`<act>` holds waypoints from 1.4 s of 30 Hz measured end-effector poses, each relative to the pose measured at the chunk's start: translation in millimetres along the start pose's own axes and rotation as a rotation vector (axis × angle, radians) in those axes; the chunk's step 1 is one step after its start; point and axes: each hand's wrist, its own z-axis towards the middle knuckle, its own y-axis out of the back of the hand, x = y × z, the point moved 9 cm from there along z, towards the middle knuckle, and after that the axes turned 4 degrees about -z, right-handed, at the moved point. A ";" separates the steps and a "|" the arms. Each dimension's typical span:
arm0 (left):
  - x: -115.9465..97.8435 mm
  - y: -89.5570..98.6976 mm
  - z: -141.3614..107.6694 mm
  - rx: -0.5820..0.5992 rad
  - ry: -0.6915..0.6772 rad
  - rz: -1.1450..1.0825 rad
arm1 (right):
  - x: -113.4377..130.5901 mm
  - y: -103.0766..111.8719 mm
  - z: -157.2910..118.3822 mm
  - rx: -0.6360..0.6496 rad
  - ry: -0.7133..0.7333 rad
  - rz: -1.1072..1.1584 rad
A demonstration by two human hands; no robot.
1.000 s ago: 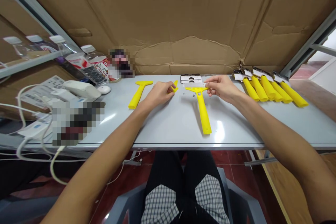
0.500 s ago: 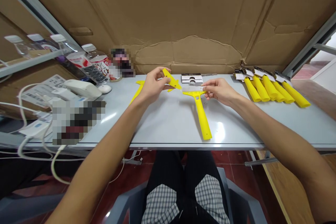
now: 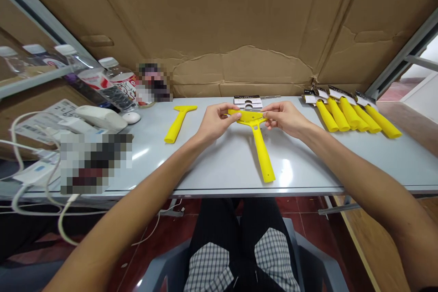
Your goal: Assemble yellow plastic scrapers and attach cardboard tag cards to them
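Note:
A yellow scraper handle [image 3: 263, 154] lies on the table with its wide head pointing away from me. Over that head rests a flat yellow cover plate [image 3: 250, 117] with small holes, hiding the metal blade beneath. My left hand [image 3: 219, 121] pinches the plate's left end between thumb and fingers. At the opposite end, my right hand [image 3: 282, 117] closes its fingertips on the plate and the head's right corner. Tiny screws [image 3: 266, 134] lie just below my right fingers. A second yellow scraper handle [image 3: 178, 125] lies apart, left of my left hand.
Several yellow scrapers [image 3: 349, 114] with black-and-white card sleeves lie in a row at right. Behind my hands sits a white-and-black card stack [image 3: 247, 102]. Bottles [image 3: 125, 80], a white mouse [image 3: 131, 117] and cables [image 3: 20, 123] crowd the left. Cardboard [image 3: 239, 18] walls the back.
My left hand has moved right and lowered the yellow plate from a tilted position onto the scraper head, covering the blade. My right hand has stayed at the head's right end.

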 end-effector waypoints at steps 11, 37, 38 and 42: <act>23.5 -18.1 -4.6 0.126 0.150 -0.202 | -1.2 -2.6 0.2 0.030 0.015 0.000; 25.9 -10.0 -4.1 0.049 0.207 -0.268 | 3.9 -10.8 -7.6 0.083 -0.015 0.006; 26.7 -11.1 -4.4 0.046 0.211 -0.276 | 2.7 -9.4 -7.1 0.068 -0.020 0.005; 34.2 -15.7 -5.0 0.007 0.265 -0.378 | 1.6 -7.1 -6.7 0.039 -0.015 0.044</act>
